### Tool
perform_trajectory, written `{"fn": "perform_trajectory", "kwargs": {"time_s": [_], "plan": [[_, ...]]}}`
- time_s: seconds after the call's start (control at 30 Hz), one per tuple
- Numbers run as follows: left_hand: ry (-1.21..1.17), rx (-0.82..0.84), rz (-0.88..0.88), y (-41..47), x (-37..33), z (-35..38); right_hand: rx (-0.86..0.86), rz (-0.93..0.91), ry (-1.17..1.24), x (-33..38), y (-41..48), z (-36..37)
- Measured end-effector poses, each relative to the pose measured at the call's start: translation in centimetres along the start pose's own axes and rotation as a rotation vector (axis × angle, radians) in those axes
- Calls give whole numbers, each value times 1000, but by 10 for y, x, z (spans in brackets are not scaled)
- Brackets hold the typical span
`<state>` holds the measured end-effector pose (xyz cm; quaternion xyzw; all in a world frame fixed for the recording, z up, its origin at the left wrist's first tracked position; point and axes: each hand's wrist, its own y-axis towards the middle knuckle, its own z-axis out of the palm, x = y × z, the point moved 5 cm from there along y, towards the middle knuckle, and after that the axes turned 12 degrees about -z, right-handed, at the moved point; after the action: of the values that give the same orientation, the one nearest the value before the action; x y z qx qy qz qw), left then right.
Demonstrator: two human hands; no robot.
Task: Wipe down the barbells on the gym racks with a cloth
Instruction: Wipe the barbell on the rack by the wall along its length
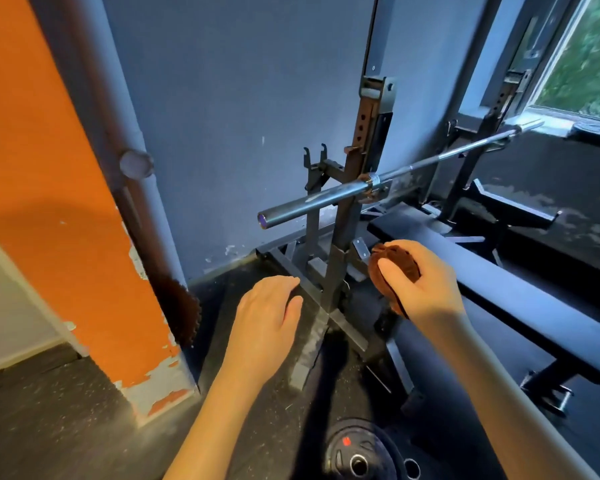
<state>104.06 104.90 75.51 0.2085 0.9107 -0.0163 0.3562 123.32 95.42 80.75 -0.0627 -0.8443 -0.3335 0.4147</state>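
Your right hand grips a bunched brown cloth, thumb curled over it, held apart from the barbell. Your left hand hovers palm down, fingers relaxed and close together, holding nothing. The barbell rests on the squat rack at 12 o'clock from both hands, near sleeve end pointing toward 8 o'clock. Weight bench at 3 o'clock. Weight plate on the floor at 6 o'clock.

Floor: dark speckled rubber.
On floor: rack base, black bench, weight plate lying flat.
Rack load: 1 barbell, resting across 2 uprights, sleeve end jutting left.
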Motion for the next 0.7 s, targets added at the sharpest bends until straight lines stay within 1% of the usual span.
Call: {"fn": "perform_trajectory", "kwargs": {"time_s": [0.13,0.3,0.43,0.57,0.7], "plan": [[28,-15,-10,45,-21,17,27,-34,20,-38,47,-8],[59,-26,-13,102,-25,36,51,-103,-6,-81,91,9],[67,-44,16,159,-25,50,68,-89,-118,-123,139,31],[91,-87,41,237,-20,64,78,-116,-238,-164,205,54],[152,-86,6,305,-15,81,50,-80,-235,-203,256,65]]}}
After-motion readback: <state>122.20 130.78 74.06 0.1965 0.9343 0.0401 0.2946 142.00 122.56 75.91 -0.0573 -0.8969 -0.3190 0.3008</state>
